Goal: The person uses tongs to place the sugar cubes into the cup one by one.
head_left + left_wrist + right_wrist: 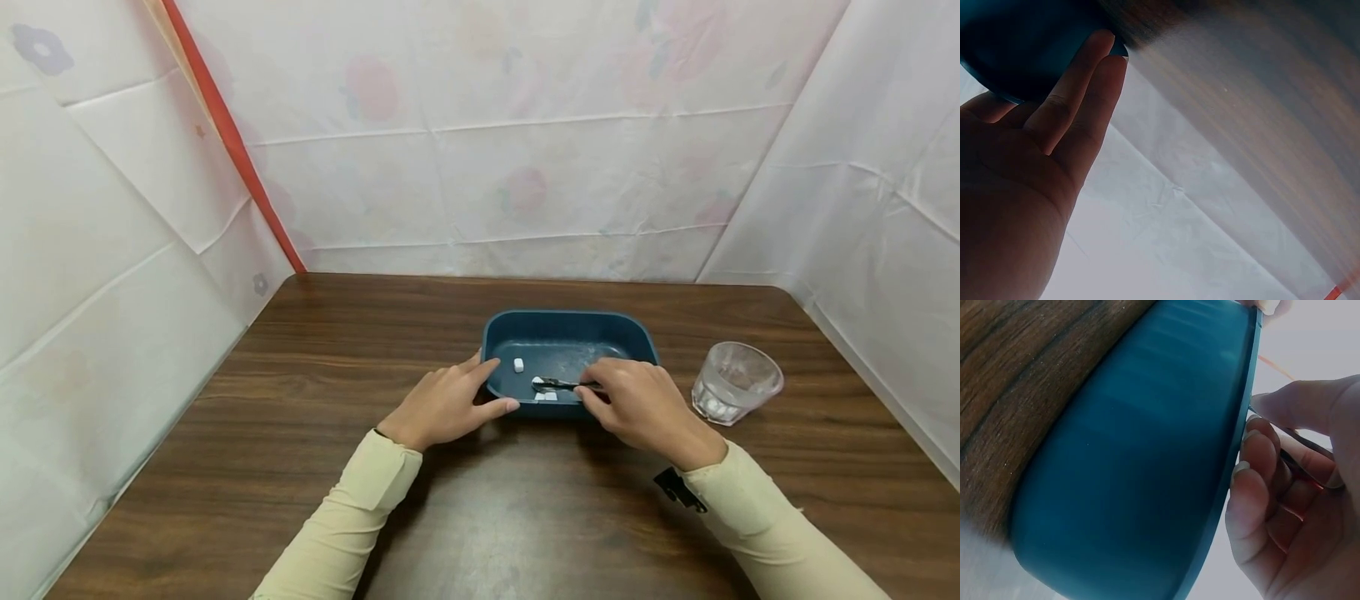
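Note:
A dark blue tray sits on the table, with white cubes inside. One cube lies apart toward the left, while others are by the near wall. My right hand pinches dark tweezers over the near side of the tray. At their tips is a white piece; I cannot tell whether it is clamped. In the right wrist view, the bent end of the tweezers shows against the palm. My left hand rests at the tray's left near corner, its extended fingers touching the wall.
To the right of the tray stands a clear glass with white pieces at its bottom. Brown wood grain covers the table. Pale patterned sheets hang behind and at both sides, with a red strip at the back left.

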Available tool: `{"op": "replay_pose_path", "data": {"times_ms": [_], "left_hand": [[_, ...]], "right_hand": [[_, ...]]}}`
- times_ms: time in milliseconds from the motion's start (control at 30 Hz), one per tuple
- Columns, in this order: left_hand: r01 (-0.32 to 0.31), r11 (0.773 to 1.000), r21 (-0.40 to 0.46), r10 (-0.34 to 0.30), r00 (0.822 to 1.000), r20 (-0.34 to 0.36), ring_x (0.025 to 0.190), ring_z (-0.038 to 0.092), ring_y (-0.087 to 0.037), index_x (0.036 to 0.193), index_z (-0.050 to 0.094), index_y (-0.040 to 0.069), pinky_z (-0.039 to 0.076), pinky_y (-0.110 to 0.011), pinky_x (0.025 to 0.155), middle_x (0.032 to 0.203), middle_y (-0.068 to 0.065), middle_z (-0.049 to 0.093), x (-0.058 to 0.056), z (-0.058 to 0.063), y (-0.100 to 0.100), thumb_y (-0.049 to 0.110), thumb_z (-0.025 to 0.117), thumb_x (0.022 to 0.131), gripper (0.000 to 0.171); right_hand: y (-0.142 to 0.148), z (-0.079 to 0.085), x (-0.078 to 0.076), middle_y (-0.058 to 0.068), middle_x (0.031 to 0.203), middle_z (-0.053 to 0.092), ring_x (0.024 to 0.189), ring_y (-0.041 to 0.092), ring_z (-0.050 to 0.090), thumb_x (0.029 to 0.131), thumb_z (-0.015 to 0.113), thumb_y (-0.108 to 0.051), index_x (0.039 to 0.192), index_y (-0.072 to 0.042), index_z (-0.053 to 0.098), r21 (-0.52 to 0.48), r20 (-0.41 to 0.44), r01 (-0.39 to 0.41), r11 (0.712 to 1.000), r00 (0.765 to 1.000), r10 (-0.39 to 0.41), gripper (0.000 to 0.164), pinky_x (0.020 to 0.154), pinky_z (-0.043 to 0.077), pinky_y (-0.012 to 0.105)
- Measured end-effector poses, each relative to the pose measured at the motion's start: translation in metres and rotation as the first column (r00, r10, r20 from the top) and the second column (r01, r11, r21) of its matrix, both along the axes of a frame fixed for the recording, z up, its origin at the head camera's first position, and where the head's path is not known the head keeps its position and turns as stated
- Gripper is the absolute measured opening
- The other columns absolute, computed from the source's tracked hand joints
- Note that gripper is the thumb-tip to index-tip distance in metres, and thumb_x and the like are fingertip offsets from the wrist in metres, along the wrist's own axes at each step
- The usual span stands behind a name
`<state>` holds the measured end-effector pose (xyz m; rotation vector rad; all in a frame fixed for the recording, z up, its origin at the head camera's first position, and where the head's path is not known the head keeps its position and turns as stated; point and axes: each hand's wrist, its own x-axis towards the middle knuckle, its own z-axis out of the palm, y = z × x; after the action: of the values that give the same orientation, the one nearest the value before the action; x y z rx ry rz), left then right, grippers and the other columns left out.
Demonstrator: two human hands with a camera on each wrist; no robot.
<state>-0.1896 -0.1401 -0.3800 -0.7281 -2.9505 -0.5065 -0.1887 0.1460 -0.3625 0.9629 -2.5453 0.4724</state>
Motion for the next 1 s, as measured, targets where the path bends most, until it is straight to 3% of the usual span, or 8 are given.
{"op": "replay_pose_path", "data": {"times_ms": [267, 1000], "left_hand": [[-0.001, 1.000, 0.002, 0.001, 1.000, 0.007, 0.122, 0.060, -0.031, 0.151, 0.046, 0.007, 0.049, -0.045, 0.099, 0.153, -0.021, 0.041, 0.001, -0.001, 0.000, 0.070, 0.049, 0.094, 0.085], [0.000, 1.000, 0.000, 0.000, 1.000, 0.008, 0.123, 0.060, -0.031, 0.152, 0.045, 0.007, 0.049, -0.046, 0.100, 0.153, -0.020, 0.040, 0.001, 0.001, 0.000, 0.071, 0.048, 0.094, 0.086]], "right_hand": [[-0.001, -0.002, 0.001, -0.007, 0.079, 0.067, 0.066, 0.006, 0.060, 0.089, 0.076, -0.018, 0.090, -0.015, 0.076, -0.009, -0.008, -0.018, 1.000, 1.000, 0.018, 0.004, 0.054, 0.048, 0.028], [0.007, 0.008, 0.002, -0.007, 0.082, 0.070, 0.066, 0.006, 0.060, 0.091, 0.075, -0.020, 0.092, -0.016, 0.076, -0.019, 0.011, 0.040, 0.999, 0.999, -0.040, 0.004, 0.054, 0.049, 0.030]]}}
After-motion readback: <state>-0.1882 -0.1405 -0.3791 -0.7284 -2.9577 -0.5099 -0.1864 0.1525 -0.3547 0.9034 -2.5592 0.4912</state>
